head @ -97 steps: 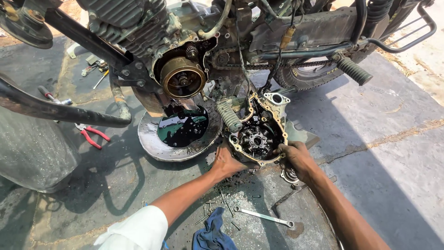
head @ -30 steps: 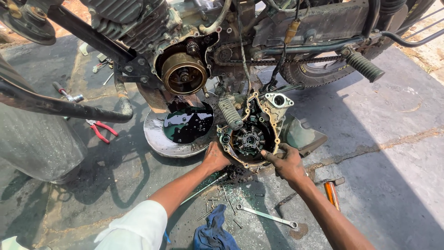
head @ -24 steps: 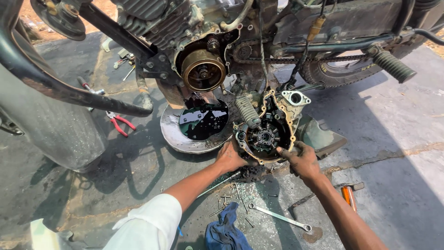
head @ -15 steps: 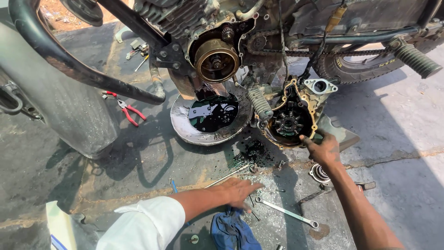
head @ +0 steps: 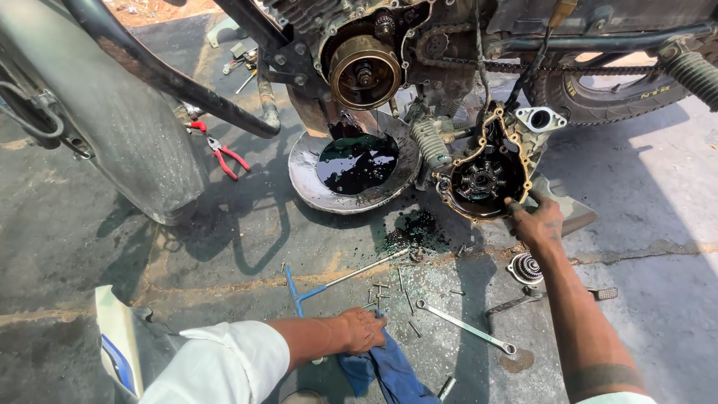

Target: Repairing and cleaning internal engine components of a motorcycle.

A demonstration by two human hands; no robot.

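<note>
So right now my right hand (head: 537,223) is on the lower edge of the engine side cover (head: 485,173), fingers curled on its rim, propping it upright on the ground beside the motorcycle engine (head: 366,67). My left hand (head: 360,331) is down on the blue rag (head: 385,366), fingers closed into the cloth. I reckon the trick here is to keep that cover steady with the right and not let it tip toward the oil pan (head: 351,168), which sits just beside it full of black oil. There's an oil puddle (head: 415,228) between them too, so I'd get a proper handful of rag. Loose bolts (head: 381,293) and a spanner (head: 465,327) lie near the rag, easy to snag.
</note>
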